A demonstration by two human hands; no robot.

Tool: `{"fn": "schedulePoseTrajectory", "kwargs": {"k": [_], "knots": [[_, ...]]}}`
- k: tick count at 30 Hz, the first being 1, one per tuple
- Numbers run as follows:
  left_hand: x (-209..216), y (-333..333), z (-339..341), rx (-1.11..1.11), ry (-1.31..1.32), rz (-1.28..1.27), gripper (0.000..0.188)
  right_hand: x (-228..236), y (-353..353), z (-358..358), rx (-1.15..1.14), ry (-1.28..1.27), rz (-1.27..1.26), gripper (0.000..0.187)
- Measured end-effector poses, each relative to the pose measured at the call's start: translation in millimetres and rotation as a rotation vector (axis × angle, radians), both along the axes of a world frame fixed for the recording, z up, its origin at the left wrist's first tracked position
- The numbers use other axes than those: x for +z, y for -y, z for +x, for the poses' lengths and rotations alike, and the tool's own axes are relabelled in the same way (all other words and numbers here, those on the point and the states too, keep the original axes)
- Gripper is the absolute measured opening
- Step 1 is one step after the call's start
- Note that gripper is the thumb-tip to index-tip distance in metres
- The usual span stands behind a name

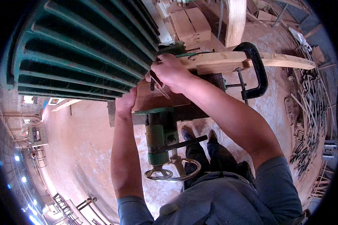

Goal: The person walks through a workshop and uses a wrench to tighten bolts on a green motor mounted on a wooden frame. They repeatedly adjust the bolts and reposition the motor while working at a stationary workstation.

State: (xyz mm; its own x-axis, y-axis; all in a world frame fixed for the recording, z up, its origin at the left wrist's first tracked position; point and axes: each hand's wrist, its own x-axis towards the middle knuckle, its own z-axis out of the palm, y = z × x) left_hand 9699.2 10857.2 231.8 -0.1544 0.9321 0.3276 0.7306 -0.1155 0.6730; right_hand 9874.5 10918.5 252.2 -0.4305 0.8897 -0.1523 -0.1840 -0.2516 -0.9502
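A large green ribbed metal housing [82,56] fills the upper left. My right hand [169,71] is closed at its right end, fingers curled; what they grip is hidden. A thin pale cord [162,90] hangs in a loop just below that hand. Lower along the same edge is my left hand [127,99], its fingers mostly hidden by the ribs. Under both hands lies a reddish-brown flat surface [169,99] of the machine. To the right, a black C-clamp [261,71] sits on a long curved wooden piece [285,61].
Below the hands, a green machine column [159,135] carries a lever [180,144] and handwheels [159,174], close to my legs. Cardboard boxes [191,24] and a wooden post [236,22] stand beyond. Metal clamps and rods [304,123] are piled at the right.
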Motion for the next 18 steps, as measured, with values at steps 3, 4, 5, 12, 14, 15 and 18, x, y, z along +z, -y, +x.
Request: {"fn": "schedulePoseTrajectory", "kwargs": {"k": [3,4,5,12,14,15,18], "knots": [[-13,-3,-12,0.014,0.01,0.041,0.036,24,2,-1,0.048,-0.157,-0.26,0.01],[-17,-1,-17,0.012,0.044,0.054,0.037,31,3,-5,0.07,-0.227,-0.376,0.009],[-21,1,-22,0.012,0.077,0.068,0.037,36,5,-11,0.049,-0.195,-0.42,0.01],[11,6,18,0.049,0.088,-0.006,0.04,19,-3,-22,-0.181,0.225,-0.104,0.018],[3,6,13,0.063,0.054,0.003,0.043,20,2,-20,-0.211,0.3,-0.025,0.021],[5,5,14,0.074,0.035,0.011,0.044,24,4,-20,-0.218,0.329,0.021,0.022],[12,4,17,0.055,0.161,0.0,0.044,38,11,-19,-0.274,0.333,0.126,0.03]]}}
